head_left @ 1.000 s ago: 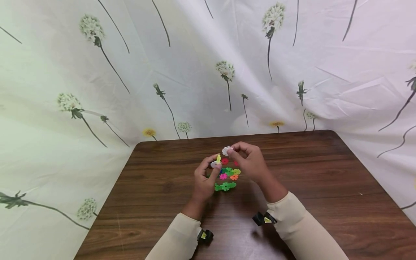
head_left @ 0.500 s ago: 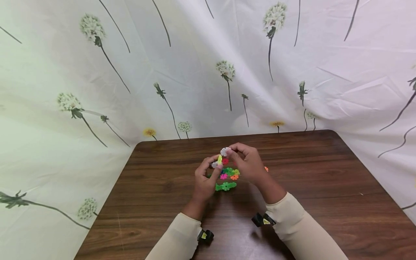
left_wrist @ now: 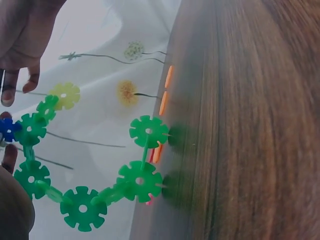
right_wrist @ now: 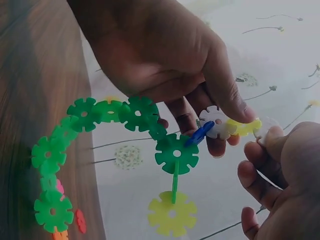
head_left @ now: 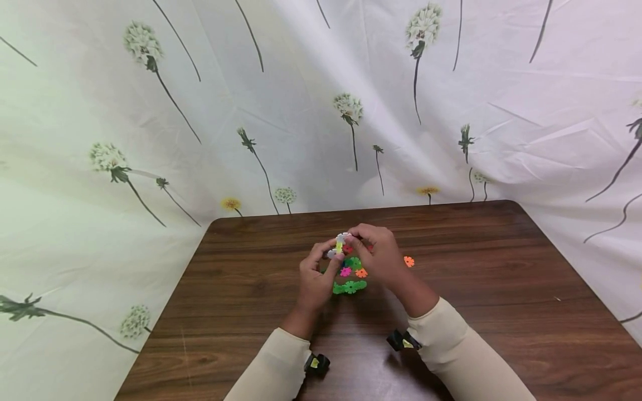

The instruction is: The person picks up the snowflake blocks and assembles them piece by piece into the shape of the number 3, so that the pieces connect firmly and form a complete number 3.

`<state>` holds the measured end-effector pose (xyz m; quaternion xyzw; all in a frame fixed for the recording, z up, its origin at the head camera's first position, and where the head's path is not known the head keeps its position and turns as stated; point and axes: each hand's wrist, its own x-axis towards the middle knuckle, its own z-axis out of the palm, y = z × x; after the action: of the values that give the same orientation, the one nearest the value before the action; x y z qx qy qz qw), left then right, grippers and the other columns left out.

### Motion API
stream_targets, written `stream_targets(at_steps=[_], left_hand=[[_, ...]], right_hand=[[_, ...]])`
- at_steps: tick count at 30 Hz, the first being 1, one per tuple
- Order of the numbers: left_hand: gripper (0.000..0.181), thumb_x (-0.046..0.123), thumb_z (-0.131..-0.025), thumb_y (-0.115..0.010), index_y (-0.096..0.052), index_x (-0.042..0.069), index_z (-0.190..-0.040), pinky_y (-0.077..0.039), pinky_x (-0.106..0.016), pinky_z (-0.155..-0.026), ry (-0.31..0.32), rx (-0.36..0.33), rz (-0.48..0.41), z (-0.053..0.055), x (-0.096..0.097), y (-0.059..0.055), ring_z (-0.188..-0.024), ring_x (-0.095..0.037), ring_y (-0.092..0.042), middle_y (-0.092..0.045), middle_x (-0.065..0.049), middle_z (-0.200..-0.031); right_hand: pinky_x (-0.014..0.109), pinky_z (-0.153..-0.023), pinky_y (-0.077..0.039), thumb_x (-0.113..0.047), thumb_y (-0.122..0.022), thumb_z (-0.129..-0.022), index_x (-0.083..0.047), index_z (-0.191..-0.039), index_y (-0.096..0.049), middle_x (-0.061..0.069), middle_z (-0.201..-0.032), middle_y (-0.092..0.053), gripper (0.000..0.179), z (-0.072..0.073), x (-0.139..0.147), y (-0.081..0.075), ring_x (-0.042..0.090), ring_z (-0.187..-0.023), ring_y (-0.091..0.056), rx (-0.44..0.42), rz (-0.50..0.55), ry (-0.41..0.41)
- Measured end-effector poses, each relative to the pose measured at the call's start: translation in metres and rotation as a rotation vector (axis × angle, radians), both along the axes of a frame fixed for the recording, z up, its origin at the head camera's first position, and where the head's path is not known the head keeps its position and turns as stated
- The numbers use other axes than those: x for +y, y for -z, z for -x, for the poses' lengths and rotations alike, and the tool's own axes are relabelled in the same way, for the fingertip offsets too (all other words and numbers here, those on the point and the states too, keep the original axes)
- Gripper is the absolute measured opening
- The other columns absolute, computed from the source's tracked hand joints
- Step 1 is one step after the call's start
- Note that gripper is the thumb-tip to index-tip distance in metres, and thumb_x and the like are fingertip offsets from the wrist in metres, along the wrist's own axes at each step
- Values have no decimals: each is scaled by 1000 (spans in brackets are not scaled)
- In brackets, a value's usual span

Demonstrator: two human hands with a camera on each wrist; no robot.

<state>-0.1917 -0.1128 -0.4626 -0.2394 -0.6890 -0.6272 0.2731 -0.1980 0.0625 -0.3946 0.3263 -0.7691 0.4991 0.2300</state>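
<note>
My left hand (head_left: 317, 281) pinches linked notched plastic discs: a white disc (right_wrist: 209, 116) with a yellow disc (right_wrist: 242, 126) joined to it. From the white one, a blue disc (right_wrist: 201, 133) leads to a curved chain of green discs (left_wrist: 83, 209), which hangs below the hand. A larger yellow disc (right_wrist: 172, 214) is on a side branch of the chain. My right hand (head_left: 381, 259) pinches a second white disc (head_left: 343, 237) by its edge, against the upright yellow disc; whether their notches are engaged I cannot tell.
Loose discs lie on the brown wooden table (head_left: 241, 312) beyond and under the hands: an orange disc (head_left: 409, 261) at the right, a pink disc (head_left: 346, 272) and another orange disc nearer the middle. A dandelion-print cloth (head_left: 301, 111) hangs behind the table.
My right hand has moved left and slightly down, bringing its white disc from apart to against the yellow disc. The left hand has barely moved. The orange disc at right has come into sight.
</note>
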Motion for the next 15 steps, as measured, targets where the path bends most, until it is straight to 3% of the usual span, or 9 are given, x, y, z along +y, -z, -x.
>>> stream_targets(at_steps=[5,11,15], left_hand=[[28,-3,-99,-75,-74,-8,-127,-52,-18,-94,-9,13,3,0,1,-1,-111,-6,-61,-70,-29,-114],[30,0,-99,-76,-75,-6,-128,-53,-18,-94,-12,12,21,0,1,-2,-109,-14,-59,-67,-27,-113],[32,-3,-100,-74,-74,-5,-132,-52,-19,-94,-3,9,17,0,0,-3,-111,-8,-59,-70,-26,-117]], right_hand=[[39,-77,-48,-2,-76,-99,-2,-95,-76,9,-83,-73,5,0,-2,3,17,-69,-62,139,-99,113],[47,-86,-43,-2,-75,-100,-3,-96,-75,11,-87,-74,4,-2,-5,5,20,-74,-68,136,-154,157],[46,-86,-43,-4,-74,-102,-3,-97,-75,10,-85,-73,5,-1,-6,4,19,-74,-67,127,-147,154]])
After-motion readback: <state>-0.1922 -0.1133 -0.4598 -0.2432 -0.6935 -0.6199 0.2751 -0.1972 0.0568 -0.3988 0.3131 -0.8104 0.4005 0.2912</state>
